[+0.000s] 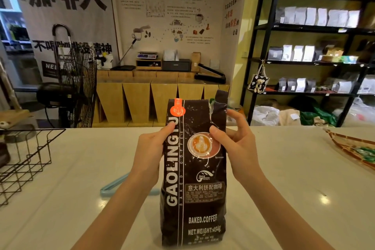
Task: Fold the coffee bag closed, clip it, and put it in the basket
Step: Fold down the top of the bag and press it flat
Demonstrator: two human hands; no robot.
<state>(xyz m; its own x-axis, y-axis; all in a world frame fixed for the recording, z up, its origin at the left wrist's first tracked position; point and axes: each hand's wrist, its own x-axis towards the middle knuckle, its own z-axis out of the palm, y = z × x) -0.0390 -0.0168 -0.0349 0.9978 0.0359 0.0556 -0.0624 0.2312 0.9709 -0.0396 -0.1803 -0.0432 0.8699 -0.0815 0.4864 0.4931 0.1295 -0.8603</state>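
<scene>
A tall black coffee bag stands upright on the white counter, its front facing me. The bag's top is unfolded and its right corner is torn open and sticks up. My left hand grips the bag's upper left edge, thumb on the front. My right hand holds the upper right edge the same way. A light blue clip lies flat on the counter behind my left forearm, partly hidden by it. A black wire basket stands at the counter's left edge.
A patterned tray with green packets sits at the counter's right edge. Beyond the counter stand a floor fan, a wooden cabinet with a scale, and black shelves of coffee bags.
</scene>
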